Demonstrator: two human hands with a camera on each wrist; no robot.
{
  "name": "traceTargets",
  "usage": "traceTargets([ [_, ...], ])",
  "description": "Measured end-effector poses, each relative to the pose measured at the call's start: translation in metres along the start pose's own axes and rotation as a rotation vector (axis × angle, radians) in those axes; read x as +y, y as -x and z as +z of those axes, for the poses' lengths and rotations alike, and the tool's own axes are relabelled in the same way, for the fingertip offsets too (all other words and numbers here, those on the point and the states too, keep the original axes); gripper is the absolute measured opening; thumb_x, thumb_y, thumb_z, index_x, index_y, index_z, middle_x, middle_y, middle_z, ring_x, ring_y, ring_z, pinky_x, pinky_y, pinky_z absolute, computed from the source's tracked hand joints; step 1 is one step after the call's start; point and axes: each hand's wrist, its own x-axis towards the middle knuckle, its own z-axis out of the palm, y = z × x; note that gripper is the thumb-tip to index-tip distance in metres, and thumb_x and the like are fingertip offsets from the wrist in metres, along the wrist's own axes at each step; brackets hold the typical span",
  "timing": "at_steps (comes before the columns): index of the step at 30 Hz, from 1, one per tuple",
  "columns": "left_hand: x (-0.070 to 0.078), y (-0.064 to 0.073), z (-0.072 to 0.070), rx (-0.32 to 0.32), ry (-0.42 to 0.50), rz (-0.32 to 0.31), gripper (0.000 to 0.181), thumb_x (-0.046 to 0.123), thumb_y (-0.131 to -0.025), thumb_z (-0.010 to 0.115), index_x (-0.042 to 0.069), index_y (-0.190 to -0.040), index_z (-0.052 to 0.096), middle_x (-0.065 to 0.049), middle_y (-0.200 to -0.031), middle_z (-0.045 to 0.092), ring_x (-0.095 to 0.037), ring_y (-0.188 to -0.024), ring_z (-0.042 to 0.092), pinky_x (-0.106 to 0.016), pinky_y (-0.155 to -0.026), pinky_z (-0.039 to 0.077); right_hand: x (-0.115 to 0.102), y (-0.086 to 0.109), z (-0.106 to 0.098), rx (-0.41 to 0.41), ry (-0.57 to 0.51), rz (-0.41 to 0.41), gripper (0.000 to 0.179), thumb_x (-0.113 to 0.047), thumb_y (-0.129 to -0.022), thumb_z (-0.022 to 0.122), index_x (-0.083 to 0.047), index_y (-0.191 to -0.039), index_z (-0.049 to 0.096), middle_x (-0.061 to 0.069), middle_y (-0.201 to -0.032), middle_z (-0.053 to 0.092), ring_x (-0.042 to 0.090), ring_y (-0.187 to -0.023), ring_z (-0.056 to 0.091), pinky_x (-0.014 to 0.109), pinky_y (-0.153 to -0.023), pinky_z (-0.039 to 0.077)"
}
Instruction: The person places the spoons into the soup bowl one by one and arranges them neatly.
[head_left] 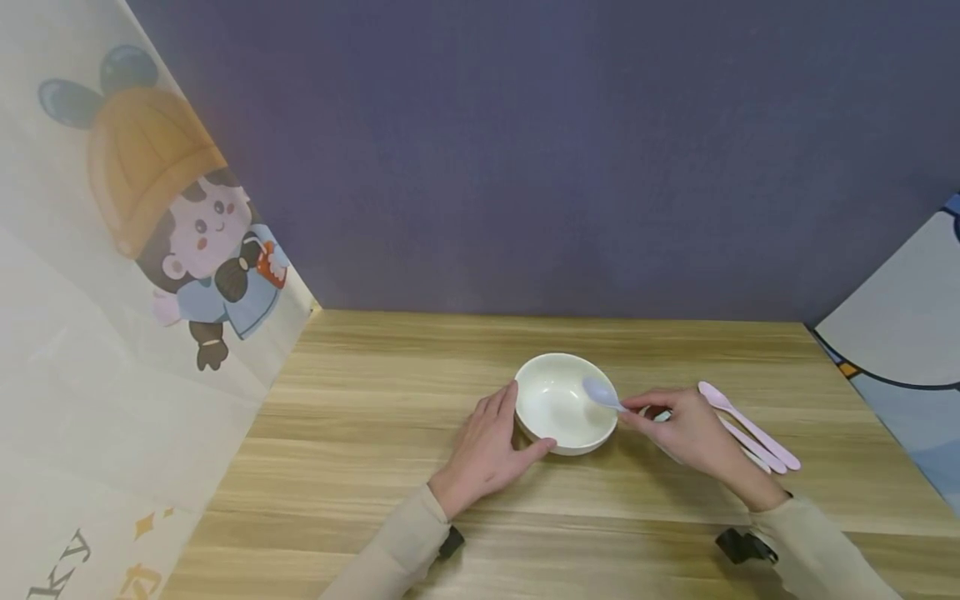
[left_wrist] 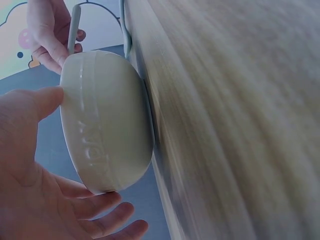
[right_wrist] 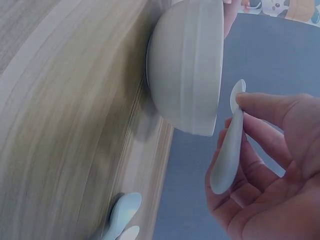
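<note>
A white bowl point(head_left: 558, 404) stands upright on the wooden table, with raised lettering on its outer wall in the left wrist view. My left hand point(head_left: 491, 442) holds it from the near left, thumb at the near rim and fingers along the left side. My right hand point(head_left: 686, 429) pinches a pale lilac spoon point(head_left: 600, 392) between thumb and fingers. In the head view the spoon's head appears over the right part of the bowl's inside. The right wrist view shows the spoon point(right_wrist: 230, 155) beside the rim, its handle end towards my palm.
Several spoons lie right of my right hand, among them a pink spoon point(head_left: 750, 427). In the right wrist view a pale spoon point(right_wrist: 125, 212) lies on the table point(head_left: 375, 467). A dark blue panel point(head_left: 525, 167) rises behind, and a white printed panel point(head_left: 90, 292) borders the left.
</note>
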Motion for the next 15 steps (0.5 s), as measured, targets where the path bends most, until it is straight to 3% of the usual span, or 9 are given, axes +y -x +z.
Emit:
traceTargets([
  [7, -0.001, 0.000, -0.001, 0.006, 0.003, 0.000, 0.105, 0.068, -0.095, 0.067, 0.004, -0.168, 0.027, -0.020, -0.169, 0.041, -0.038, -0.151, 0.046, -0.055, -0.122, 0.045, -0.009, -0.003, 0.002, -0.036, 0.012, 0.027, 0.018, -0.029, -0.095, 0.083, -0.015, -0.106, 0.086, -0.004, -0.089, 0.078, 0.003, -0.074, 0.062, 0.023, -0.052, 0.046],
  [15, -0.001, 0.001, -0.001, 0.009, -0.020, 0.000, 0.105, 0.068, -0.095, 0.066, 0.004, -0.168, 0.028, -0.018, -0.168, 0.042, -0.037, -0.150, 0.048, -0.054, -0.121, 0.046, -0.013, -0.005, 0.006, -0.033, 0.031, 0.025, 0.016, -0.028, -0.093, 0.084, -0.016, -0.104, 0.086, -0.006, -0.085, 0.076, 0.004, -0.074, 0.063, 0.023, -0.053, 0.047],
])
